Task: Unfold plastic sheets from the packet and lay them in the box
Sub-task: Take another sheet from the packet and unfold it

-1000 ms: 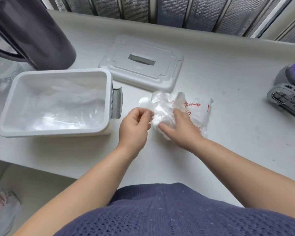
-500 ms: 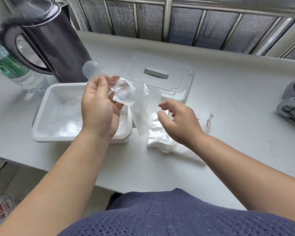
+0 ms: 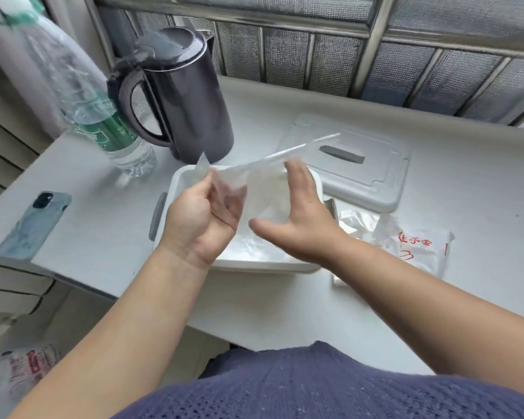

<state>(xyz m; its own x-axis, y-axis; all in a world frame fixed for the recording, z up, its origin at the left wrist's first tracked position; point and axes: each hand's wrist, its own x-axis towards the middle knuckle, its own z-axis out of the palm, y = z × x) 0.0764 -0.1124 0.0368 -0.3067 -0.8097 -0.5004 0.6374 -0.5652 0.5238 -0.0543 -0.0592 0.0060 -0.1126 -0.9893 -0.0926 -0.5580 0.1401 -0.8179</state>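
A clear plastic sheet point(image 3: 254, 173) hangs spread out above the white box point(image 3: 179, 182). My left hand point(image 3: 200, 219) pinches its left corner between thumb and fingers. My right hand point(image 3: 303, 219) is held flat with straight fingers against the sheet's right side, over the box. Crumpled clear sheets lie in the box bottom point(image 3: 254, 249). The white packet point(image 3: 418, 249) with red print lies on the table right of the box, its torn end towards the box.
The box's lid point(image 3: 372, 182) lies behind the packet. A dark kettle point(image 3: 188, 98) and a water bottle point(image 3: 103, 122) stand at the back left. A phone point(image 3: 37, 219) lies at the table's left edge. A window grille runs along the back.
Both hands have moved left over the box, and the sheet is now stretched open between them. My right hand has gone from curled to flat. The view has swung to the left.
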